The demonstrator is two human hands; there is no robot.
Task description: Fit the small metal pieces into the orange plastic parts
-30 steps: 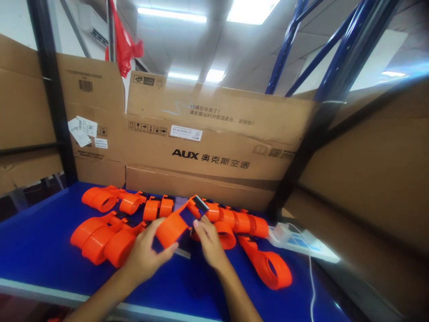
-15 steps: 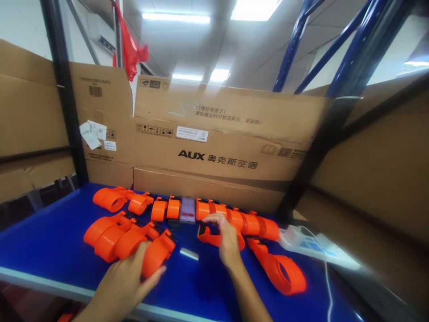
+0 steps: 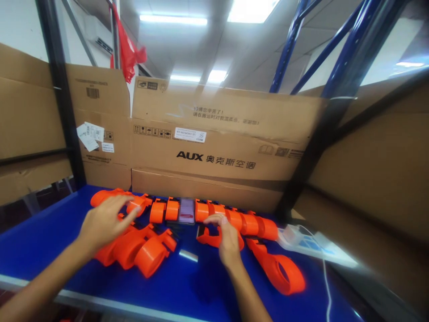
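Observation:
My left hand (image 3: pixel 105 219) reaches over the orange strap rolls at the left, fingers and thumb apart. Its fingertips are close to a rolled orange strap (image 3: pixel 136 206) in the back row; whether they touch it I cannot tell. Below it lies a front group of orange rolls (image 3: pixel 150 257) with black ends. My right hand (image 3: pixel 229 243) is curled over a loose orange strap (image 3: pixel 209 240) near the middle, and hides part of it. A looped orange strap (image 3: pixel 288 275) lies to the right of that hand. A small silvery strip (image 3: pixel 188 255) lies between the hands.
A phone (image 3: pixel 187 211) stands in the back row among several orange rolls (image 3: pixel 250 223). The blue table (image 3: pixel 43 243) is backed by a cardboard wall (image 3: pixel 217 179). A white power strip (image 3: pixel 318 250) with a cable is at the right, beside a dark post (image 3: pixel 298 179).
My left hand has let go of the nearest roll in the front group and moved up and left, towards the back row. My right hand has stayed at the loose strap.

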